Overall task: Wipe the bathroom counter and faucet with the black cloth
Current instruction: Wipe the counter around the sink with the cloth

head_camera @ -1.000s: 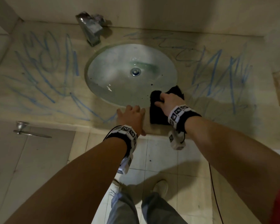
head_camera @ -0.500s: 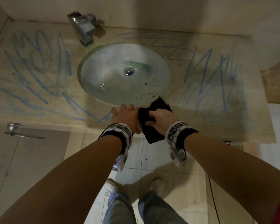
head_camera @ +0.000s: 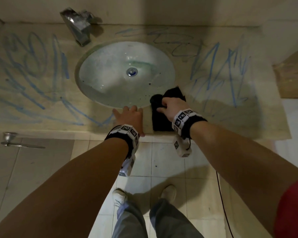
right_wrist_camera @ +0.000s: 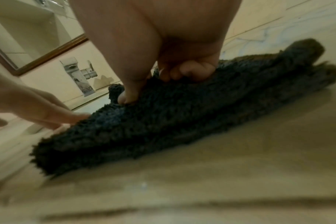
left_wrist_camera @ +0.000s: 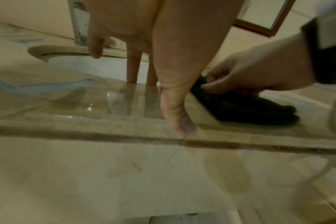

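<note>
wiping barely begun at the counter's front edge

right hand [head_camera: 173, 107] bunched on the black cloth [head_camera: 162, 117], fingers curled into the pile, cloth flat on the counter [head_camera: 213, 124] at its front edge, just right of the basin [head_camera: 126, 74]. left hand [head_camera: 130, 117] flat beside it, fingers straight, gripping nothing. blue scribbles [head_camera: 33, 66] still across both sides; faucet [head_camera: 77, 26] at the back edge apparently untouched. basin: drain, dark specks.

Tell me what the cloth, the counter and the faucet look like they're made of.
Cloth: black fluffy pile, likely microfibre or terry.
Counter: beige veined stone, probably polished marble; it mirrors the fingers.
Faucet: shiny silver metal, apparently chrome-plated, with bright reflections.
</note>
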`<action>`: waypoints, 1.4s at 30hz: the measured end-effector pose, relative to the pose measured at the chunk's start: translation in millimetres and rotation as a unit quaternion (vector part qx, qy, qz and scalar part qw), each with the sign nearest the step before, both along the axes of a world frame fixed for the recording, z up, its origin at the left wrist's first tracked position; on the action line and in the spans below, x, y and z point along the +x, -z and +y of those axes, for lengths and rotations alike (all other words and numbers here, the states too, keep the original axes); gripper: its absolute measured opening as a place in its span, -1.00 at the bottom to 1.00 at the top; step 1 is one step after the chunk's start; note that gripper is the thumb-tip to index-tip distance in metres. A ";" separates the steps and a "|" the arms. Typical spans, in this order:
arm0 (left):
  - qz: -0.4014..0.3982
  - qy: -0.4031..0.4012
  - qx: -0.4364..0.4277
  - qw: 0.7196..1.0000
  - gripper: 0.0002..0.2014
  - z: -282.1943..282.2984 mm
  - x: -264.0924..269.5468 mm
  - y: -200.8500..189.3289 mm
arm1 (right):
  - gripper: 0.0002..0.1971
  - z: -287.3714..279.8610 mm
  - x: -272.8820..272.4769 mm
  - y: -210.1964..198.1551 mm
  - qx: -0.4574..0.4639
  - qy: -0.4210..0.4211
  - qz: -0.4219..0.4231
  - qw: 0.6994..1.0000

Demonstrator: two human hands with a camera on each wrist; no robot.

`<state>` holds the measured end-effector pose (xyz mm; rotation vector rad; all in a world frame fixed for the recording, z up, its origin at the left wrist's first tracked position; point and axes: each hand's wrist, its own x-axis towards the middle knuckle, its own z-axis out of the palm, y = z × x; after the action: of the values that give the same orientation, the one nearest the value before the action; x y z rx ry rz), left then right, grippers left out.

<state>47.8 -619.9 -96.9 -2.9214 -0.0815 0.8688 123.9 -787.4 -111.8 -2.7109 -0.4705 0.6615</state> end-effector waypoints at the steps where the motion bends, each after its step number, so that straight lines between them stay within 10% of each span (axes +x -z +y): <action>1: 0.002 0.002 0.008 1.000 -0.04 -2.0 0.6 -1.2 | -0.71 -9.3 -6.6 -0.7 -0.003 -0.005 0.005 1.000; 22: -0.023 0.009 -0.067 0.997 0.13 -53.5 21.8 -1.2 | -0.76 -65.7 -57.1 -2.6 -0.047 0.024 0.038 0.998; 42: -0.017 0.028 -0.031 0.999 0.20 -52.0 35.3 7.3 | -0.66 -43.8 88.8 0.8 0.004 0.090 0.009 0.996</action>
<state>83.1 -671.9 -104.2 -2.9805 0.0254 0.8272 212.7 -831.2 -112.6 -2.6970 -0.2212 0.6315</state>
